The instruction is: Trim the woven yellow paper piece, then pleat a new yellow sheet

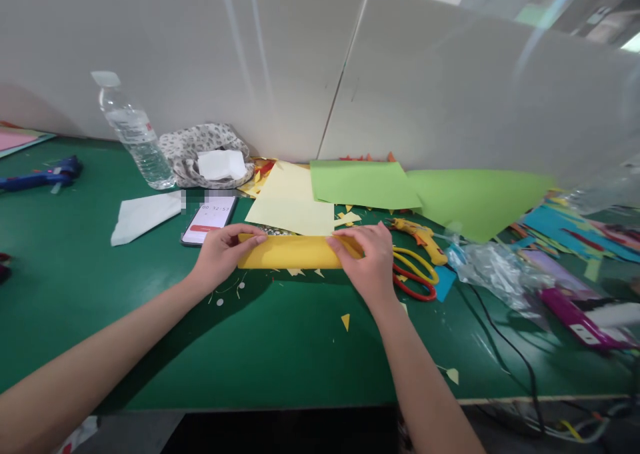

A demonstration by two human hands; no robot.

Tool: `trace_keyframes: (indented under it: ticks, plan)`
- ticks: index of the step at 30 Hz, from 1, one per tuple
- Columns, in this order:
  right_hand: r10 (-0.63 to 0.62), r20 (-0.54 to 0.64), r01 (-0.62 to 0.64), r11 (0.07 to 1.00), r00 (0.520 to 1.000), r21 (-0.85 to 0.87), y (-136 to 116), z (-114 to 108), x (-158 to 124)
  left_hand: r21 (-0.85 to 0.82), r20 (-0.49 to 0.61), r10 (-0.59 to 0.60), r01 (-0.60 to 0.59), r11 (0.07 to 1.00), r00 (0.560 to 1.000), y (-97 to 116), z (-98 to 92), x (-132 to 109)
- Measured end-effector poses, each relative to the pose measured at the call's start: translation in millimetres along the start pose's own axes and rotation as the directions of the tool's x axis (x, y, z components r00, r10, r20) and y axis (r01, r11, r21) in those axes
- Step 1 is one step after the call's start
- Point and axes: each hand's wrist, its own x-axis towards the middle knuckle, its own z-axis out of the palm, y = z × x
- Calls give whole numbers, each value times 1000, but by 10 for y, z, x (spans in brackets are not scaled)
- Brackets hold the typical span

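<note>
A yellow sheet of paper, rolled into a flat tube [293, 253], lies across the green table [280, 347] in front of me. My left hand [220, 254] grips its left end, fingers curled over the top edge. My right hand [367, 261] presses on its right end, fingers bent round the roll. Small yellow paper scraps [345, 321] lie on the table just below the roll.
A phone [209, 219] and white tissue [145, 215] lie behind the left hand, with a water bottle [134, 134] and spotted pouch [203, 151]. Scissors [415, 274] and a yellow glue gun [420, 237] sit right of my right hand. Pale yellow [293, 204] and green sheets [363, 184] lie behind.
</note>
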Motion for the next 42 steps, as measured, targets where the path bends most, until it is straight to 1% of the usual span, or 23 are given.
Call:
trace_keyframes:
  ticks: [2,6,12,18,21,26,31,37,39,42]
  plan:
    - [49,-23,-49,999,999,19,48,-38,22,33,-32,-17,18,999,999,5,-31,21]
    - [124,-26,-120,985,992,124,57,-54,38,79,-64,-31,36,996,997,19,-43,28]
    - [233,18,-229,934,972,273,43,-58,40,42,-62,-45,47,998,997,-7,-35,31]
    - [317,63,-318,882,946,349,44,-83,30,11,-78,-62,63,998,995,-5,-38,24]
    - [312,70,-312,857,948,409,30,-89,34,4,-80,-60,61,998,995,4,-37,14]
    - [251,57,-250,861,966,443,1,-106,42,-45,-81,-65,62,997,995,-4,-31,11]
    - [264,64,-265,860,962,435,-3,-118,38,-41,-93,-79,75,996,993,-30,-30,17]
    - [266,75,-269,838,961,474,-1,-110,31,-57,-77,-95,91,994,993,-39,-16,16]
    - [277,85,-284,835,957,471,12,-110,31,-34,-80,-84,82,996,993,-35,-17,13]
    - [289,134,-319,844,948,432,53,-111,32,33,-94,-48,51,998,994,-22,-32,7]
